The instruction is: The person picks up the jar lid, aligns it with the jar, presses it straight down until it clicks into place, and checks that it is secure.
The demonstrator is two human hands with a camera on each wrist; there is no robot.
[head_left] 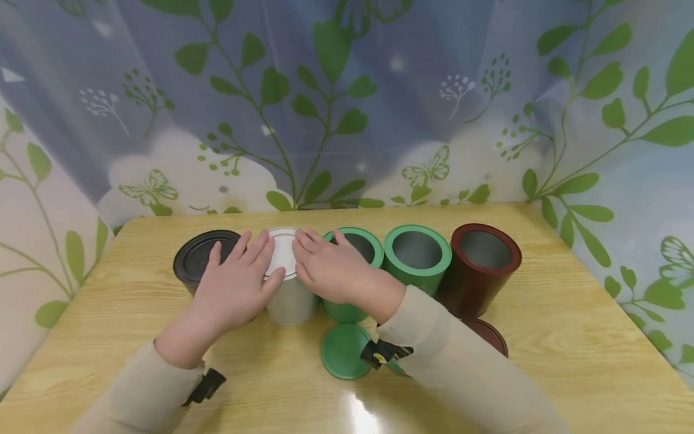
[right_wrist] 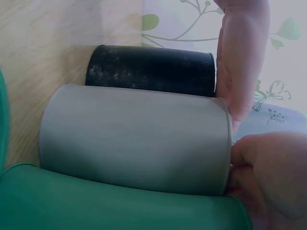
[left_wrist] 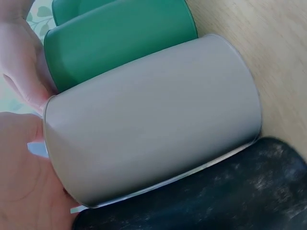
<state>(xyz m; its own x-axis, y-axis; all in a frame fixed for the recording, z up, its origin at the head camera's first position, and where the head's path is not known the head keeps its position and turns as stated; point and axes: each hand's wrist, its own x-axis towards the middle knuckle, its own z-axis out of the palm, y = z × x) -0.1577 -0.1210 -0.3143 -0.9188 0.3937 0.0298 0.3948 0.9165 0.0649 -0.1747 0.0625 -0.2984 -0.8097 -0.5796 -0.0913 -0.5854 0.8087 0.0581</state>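
A white-grey canister [head_left: 291, 304] stands upright with its white lid [head_left: 282, 248] on top. My left hand [head_left: 233, 286] lies over the lid's left edge, its fingers straight and spread. From the other side, my right hand [head_left: 333, 268] rests on the lid's right edge with extended fingers. Both wrist views show the canister's side [left_wrist: 153, 115] and the hands at its top rim. Left of it is a black canister [head_left: 190, 265] with a black lid on, partly behind my left hand. My right hand and forearm partly cover a green canister [head_left: 347, 311] without a lid.
Farther right stand another lidless green canister [head_left: 414, 278] and a lidless dark red canister [head_left: 461, 292]. A green lid [head_left: 347, 355] lies in front, with more green showing by my right wrist. A dark red lid [head_left: 493, 337] is partly behind my right sleeve. A patterned curtain [head_left: 347, 120] hangs behind the table.
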